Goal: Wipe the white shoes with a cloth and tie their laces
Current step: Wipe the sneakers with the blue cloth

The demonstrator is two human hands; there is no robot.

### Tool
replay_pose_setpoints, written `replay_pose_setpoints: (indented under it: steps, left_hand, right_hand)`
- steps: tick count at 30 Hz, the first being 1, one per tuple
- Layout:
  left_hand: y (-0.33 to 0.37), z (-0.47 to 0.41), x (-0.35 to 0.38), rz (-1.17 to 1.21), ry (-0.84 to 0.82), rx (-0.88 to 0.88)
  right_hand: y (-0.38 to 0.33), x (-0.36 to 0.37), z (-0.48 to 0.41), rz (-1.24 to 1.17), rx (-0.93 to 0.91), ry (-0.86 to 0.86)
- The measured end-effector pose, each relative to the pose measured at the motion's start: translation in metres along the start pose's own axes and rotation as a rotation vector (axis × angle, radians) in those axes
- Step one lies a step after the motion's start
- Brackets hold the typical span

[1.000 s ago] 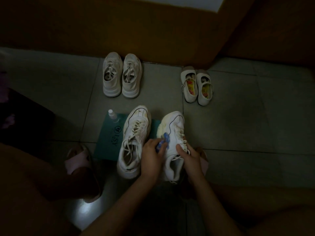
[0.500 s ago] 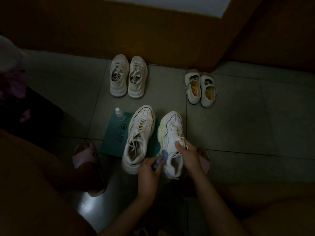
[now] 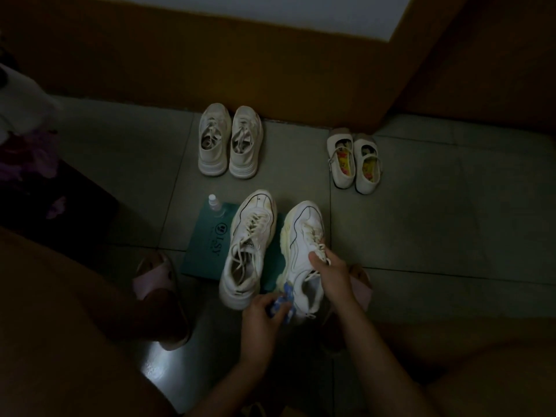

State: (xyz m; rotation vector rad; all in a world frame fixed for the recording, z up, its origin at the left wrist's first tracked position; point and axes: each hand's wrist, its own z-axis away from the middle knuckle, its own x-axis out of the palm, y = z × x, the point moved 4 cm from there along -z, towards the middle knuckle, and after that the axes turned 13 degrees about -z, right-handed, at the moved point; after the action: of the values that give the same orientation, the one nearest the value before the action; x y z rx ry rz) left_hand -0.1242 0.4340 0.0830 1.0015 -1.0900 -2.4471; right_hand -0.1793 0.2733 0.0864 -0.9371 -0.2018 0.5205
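Note:
Two white sneakers lie on the floor in front of me, partly on a teal mat (image 3: 207,248). The left sneaker (image 3: 248,251) has loose, untied laces. My right hand (image 3: 331,275) grips the right sneaker (image 3: 302,236) across its laces and tongue, thumb on the inner side. My left hand (image 3: 261,317) holds a blue and white cloth (image 3: 284,299) pressed against the inner side of that sneaker near the heel.
A small spray bottle (image 3: 214,203) stands at the mat's far left corner. Another pair of white sneakers (image 3: 230,145) and a pair of small strap shoes (image 3: 356,161) sit by the brown wall. My feet in pink slippers (image 3: 156,275) flank the mat.
My left hand with the cloth has slid back along the right sneaker's inner side, from mid-shoe toward the heel. The right hand keeps its grip on the shoe.

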Motion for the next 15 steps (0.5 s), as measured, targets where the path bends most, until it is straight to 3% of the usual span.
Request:
replay_pose_setpoints:
  steps: [6,9,15]
  left_hand:
    - [-0.015,0.005,-0.006,-0.08,-0.13,-0.028]
    - [-0.01,0.002,-0.016,0.023,-0.073,-0.093]
    - [0.029,0.0,-0.034,0.171,-0.019,0.001]
  right_hand:
    - [0.002,0.01,0.0,0.017,-0.021,0.007]
    - [0.002,0.017,-0.001,0.005,0.001,0.005]
    - [-0.006,0.02,0.008,0.033,0.028,-0.033]
